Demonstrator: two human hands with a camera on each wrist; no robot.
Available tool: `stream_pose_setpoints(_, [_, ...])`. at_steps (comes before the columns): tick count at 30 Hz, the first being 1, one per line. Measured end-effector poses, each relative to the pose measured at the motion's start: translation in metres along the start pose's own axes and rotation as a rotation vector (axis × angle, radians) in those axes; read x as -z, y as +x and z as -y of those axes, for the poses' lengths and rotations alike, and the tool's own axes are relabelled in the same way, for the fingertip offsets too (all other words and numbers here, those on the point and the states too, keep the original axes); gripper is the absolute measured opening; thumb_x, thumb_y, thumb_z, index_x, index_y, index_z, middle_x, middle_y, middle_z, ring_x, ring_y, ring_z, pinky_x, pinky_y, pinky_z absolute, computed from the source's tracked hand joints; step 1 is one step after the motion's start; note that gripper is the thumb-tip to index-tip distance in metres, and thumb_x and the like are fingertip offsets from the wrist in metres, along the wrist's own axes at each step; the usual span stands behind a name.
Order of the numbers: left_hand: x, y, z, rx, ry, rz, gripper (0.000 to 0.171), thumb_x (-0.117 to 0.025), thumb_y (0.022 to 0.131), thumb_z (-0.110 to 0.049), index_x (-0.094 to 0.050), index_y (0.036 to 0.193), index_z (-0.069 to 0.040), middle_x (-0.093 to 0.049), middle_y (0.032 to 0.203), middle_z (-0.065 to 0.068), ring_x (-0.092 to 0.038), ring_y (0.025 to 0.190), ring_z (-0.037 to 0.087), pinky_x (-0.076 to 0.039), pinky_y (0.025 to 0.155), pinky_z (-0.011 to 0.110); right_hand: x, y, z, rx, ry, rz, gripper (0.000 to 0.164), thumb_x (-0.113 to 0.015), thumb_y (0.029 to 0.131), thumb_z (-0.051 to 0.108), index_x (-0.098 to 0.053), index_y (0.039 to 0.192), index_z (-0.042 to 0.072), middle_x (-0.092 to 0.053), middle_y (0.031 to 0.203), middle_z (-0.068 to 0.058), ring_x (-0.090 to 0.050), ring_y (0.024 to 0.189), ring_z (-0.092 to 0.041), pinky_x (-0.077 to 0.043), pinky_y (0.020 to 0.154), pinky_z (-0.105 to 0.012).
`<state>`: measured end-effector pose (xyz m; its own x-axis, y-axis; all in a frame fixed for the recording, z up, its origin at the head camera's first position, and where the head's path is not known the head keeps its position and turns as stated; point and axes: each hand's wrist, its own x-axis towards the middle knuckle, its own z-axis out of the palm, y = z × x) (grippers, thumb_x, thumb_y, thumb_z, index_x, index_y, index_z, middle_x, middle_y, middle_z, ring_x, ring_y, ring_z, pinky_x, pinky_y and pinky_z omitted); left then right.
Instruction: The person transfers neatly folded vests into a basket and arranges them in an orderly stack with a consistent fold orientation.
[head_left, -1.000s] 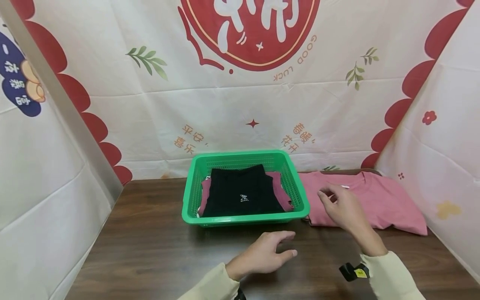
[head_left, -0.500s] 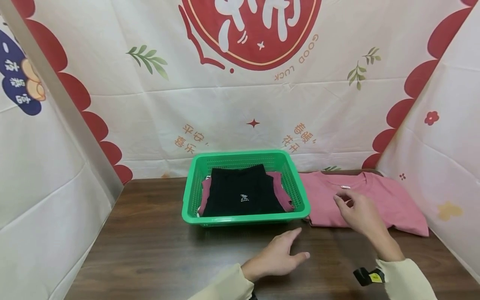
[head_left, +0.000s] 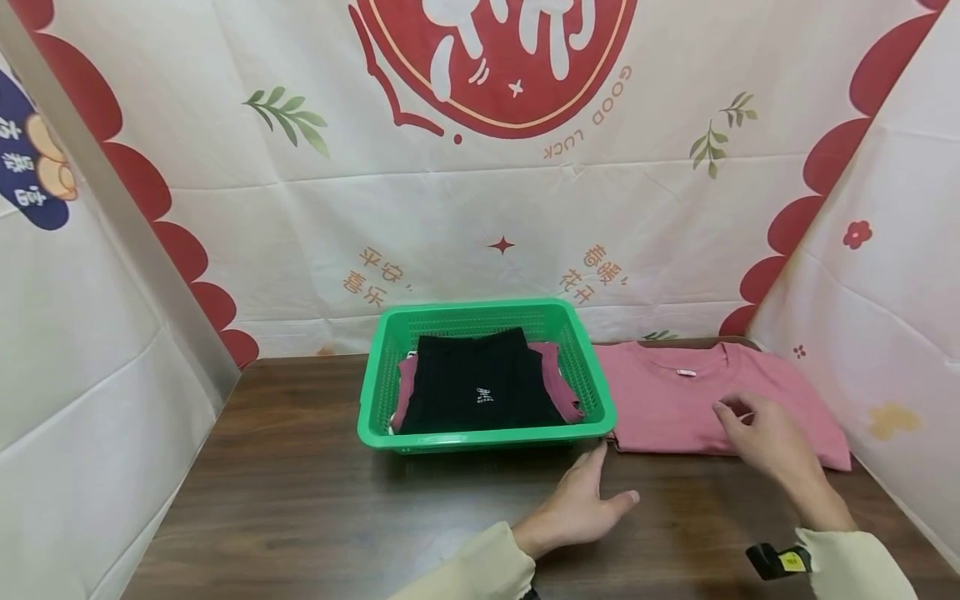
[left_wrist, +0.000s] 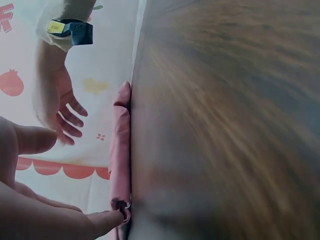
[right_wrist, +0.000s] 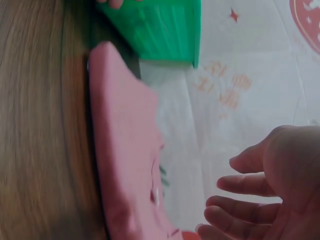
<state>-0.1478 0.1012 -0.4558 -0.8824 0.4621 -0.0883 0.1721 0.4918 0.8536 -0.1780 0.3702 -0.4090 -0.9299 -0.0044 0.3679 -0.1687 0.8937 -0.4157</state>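
A pink T-shirt (head_left: pixel 667 400) lies folded flat on the table to the right of the green plastic basket (head_left: pixel 487 437). Folded in the basket is a black T-shirt (head_left: pixel 480 383) with a small white print, on top of pink clothing (head_left: pixel 557 379). My left hand (head_left: pixel 570 508) stretches its fingers toward the near left corner of the pink T-shirt, by the basket's corner. In the left wrist view, a fingertip (left_wrist: pixel 112 219) is at the shirt's edge; contact is hard to tell. My right hand (head_left: pixel 776 446) hovers over the pink shirt's right part, fingers loosely bent, holding nothing.
Brown wooden tabletop (head_left: pixel 315 500) spreads in front of the basket. A printed white cloth (head_left: pixel 450 217) hangs behind, and more white cloth (head_left: pixel 892 325) closes the right side. A black device (head_left: pixel 776 561) sits at the right wrist.
Both hands have moved rightward. The left hand has come up toward the basket's near right corner, and the right hand has shifted right and down across the pink shirt. Basket and shirts stay put.
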Motion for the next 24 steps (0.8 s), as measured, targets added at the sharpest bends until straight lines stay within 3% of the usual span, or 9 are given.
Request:
stream_pose_setpoints(9, [-0.013,0.016,-0.001,0.068,-0.143,-0.11,0.079,-0.061,0.085,-0.047,-0.025,0.15,-0.021,-0.035,0.15,-0.002,-0.029,0.136,0.015,-0.032,0.109,0.042,0.008,-0.009,-0.04,-0.084,-0.042,-0.005,0.027,-0.061,0.089,0.019,-0.068,0.094,-0.006,-0.068,0.09,-0.03,-0.06,0.077,-0.041,-0.045,0.06,-0.05])
stream_pose_setpoints(13, [-0.018,0.021,-0.002,0.096,-0.172,-0.158,0.079,-0.063,0.084,-0.045,-0.028,0.149,-0.016,-0.036,0.149,0.0,-0.03,0.135,0.017,-0.032,0.109,0.042,0.012,-0.013,-0.057,-0.129,-0.07,0.02,0.031,-0.059,0.09,0.023,-0.067,0.097,-0.006,-0.067,0.092,-0.032,-0.06,0.079,-0.045,-0.044,0.06,-0.051])
stream_pose_setpoints(18, [-0.022,0.027,-0.002,0.081,-0.209,-0.216,0.078,-0.064,0.084,-0.038,-0.028,0.148,-0.01,-0.034,0.15,0.004,-0.027,0.136,0.018,-0.029,0.111,0.042,0.016,-0.016,-0.076,-0.179,-0.081,0.059,0.034,-0.056,0.091,0.023,-0.065,0.099,-0.009,-0.065,0.094,-0.035,-0.058,0.082,-0.049,-0.044,0.061,-0.053])
stream_pose_setpoints(24, [-0.025,0.035,-0.002,0.098,-0.245,-0.236,0.074,-0.065,0.084,-0.038,-0.033,0.145,-0.011,-0.038,0.146,0.004,-0.032,0.133,0.015,-0.033,0.109,0.04,0.02,-0.019,-0.091,-0.244,-0.084,0.073,0.033,-0.057,0.09,0.021,-0.064,0.097,-0.011,-0.065,0.092,-0.036,-0.058,0.08,-0.049,-0.044,0.057,-0.045])
